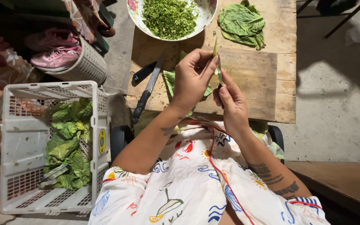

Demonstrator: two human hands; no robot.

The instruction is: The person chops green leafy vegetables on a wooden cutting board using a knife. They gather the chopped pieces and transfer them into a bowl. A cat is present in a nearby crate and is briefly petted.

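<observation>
My left hand (192,77) pinches a thin green stem (215,46) upright over the wooden board (251,79). My right hand (230,100) holds a small knife (219,68) whose blade lies against the stem. Both hands meet just above my lap. A few green leaves (170,81) lie on the board under my left hand. A long black-handled knife (148,89) lies on the board to the left of my hands.
A patterned bowl (205,14) of chopped greens sits at the table's far edge, with folded leaves (241,23) beside it. A white plastic crate (26,146) with leafy greens (67,141) stands on the floor at left. A basket with pink shoes (55,56) is behind it.
</observation>
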